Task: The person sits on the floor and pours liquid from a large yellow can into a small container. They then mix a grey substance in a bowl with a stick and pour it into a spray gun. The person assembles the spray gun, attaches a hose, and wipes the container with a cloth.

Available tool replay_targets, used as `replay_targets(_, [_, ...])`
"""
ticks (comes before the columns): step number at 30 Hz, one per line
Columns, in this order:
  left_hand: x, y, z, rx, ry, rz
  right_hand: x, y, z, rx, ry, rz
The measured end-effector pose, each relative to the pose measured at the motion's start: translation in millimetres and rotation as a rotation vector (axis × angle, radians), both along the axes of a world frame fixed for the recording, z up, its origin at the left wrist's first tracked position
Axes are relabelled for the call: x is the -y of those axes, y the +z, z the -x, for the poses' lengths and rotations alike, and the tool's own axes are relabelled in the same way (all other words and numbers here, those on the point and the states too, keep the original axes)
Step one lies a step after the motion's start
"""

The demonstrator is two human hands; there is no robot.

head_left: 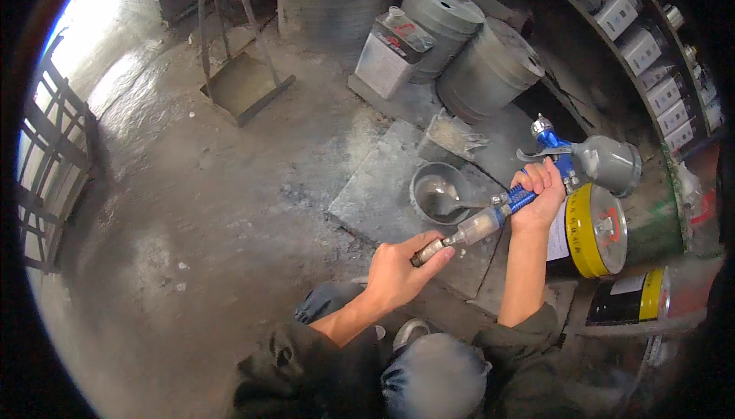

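A blue spray gun [565, 160] with a grey paint cup [610, 165] tilts across the space in front of me. My right hand [538, 195] is closed around its blue handle, below the trigger. From the handle's lower end a clear cylindrical air filter [479, 226] points down toward my left hand [400, 272]. That hand pinches a metal hose coupler [427, 253] between thumb and fingers. The coupler is lined up with the filter's metal end and looks to be touching it; whether they are locked together I cannot tell. Any hose behind the coupler is hidden by my palm.
Beyond my hands, a round grey pot [419, 197] holds a ladle [459, 204]. Grey drums [490, 70] and a rectangular can [390, 55] stand behind it. Yellow-banded pails [593, 229] and a shelf of cans [643, 55] are right. A long-handled metal dustpan [245, 86] sits far left.
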State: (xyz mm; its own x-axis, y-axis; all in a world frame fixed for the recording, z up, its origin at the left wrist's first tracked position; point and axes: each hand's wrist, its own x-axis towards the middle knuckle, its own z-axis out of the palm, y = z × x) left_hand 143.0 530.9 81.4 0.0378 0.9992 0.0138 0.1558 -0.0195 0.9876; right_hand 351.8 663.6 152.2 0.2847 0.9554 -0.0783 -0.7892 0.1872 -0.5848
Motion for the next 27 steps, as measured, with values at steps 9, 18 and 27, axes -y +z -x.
replay_targets(9, [6.6, -19.6, 58.8, 0.140, 0.055, 0.004, -17.0, 25.6, 38.8, 0.146, 0.209, -0.058])
replay_targets(18, [121.2, -202.2, 272.1, -0.022, 1.079, 0.428, 56.6, -79.3, 26.3, 0.822, 0.360, 0.221])
replay_targets(27, [278.3, -264.2, 324.3, -0.458, 1.120, 0.543, 93.9, -215.3, 94.0, 0.901, 0.838, 0.513])
